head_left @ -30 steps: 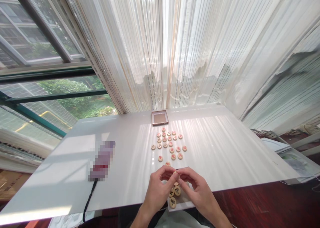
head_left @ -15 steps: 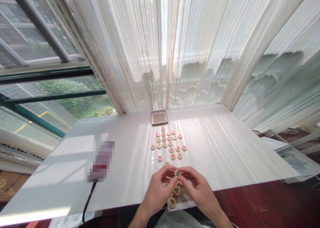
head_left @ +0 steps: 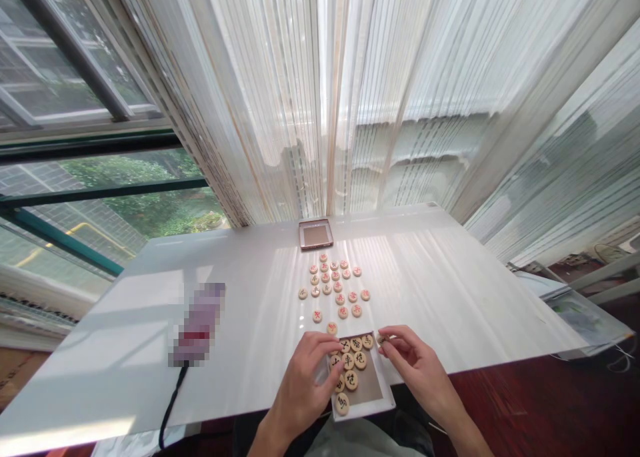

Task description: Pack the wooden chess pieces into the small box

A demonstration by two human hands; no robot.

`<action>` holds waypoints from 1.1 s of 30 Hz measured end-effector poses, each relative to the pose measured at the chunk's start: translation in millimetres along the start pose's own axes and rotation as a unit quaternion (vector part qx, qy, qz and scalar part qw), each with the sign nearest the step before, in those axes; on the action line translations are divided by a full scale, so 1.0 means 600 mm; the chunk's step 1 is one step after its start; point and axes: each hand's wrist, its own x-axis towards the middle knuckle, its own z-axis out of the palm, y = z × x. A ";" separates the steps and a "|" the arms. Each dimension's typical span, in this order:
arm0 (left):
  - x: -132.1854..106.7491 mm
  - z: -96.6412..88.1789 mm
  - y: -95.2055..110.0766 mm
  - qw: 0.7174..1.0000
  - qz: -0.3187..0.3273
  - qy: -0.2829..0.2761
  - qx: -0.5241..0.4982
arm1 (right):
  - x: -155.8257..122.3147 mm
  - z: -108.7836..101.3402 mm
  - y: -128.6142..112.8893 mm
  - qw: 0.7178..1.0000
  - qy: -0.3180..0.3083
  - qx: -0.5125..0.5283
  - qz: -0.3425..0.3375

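Note:
A shallow box [head_left: 390, 395] at the table's near edge holds several round wooden Chinese chess pieces with black characters, such as a piece [head_left: 351, 379] near its middle. My left hand [head_left: 306, 377] lies over the box's left side, thumb and fingers apart, fingertips by the pieces there; I see nothing gripped in it. My right hand [head_left: 417, 363] pinches a Chinese chess piece [head_left: 383, 339] just outside the box's upper right corner. Ahead of the box, several loose pieces lie on the table, mostly red, like this red-marked piece [head_left: 332, 327], and a few black.
The white table [head_left: 450, 290] carries a box lid or second tray [head_left: 315, 235] beyond the loose pieces. To the left lies a blurred-out purple object [head_left: 200, 323] with a black cable [head_left: 173, 403]. Striped curtains [head_left: 320, 110] hang behind the table.
Both hands were together over the box on one black-marked piece. They have parted: the right moved right with a piece, the left moved slightly left, uncovering the pieces in the box.

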 end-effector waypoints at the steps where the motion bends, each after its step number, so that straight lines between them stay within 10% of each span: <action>1: -0.004 0.001 -0.005 1.000 0.010 0.002 0.013 | -0.002 -0.002 0.002 1.000 -0.005 -0.006 -0.002; 33: -0.022 0.017 -0.026 0.996 0.050 -0.011 0.074 | -0.011 0.038 0.033 0.925 0.078 -0.336 -0.159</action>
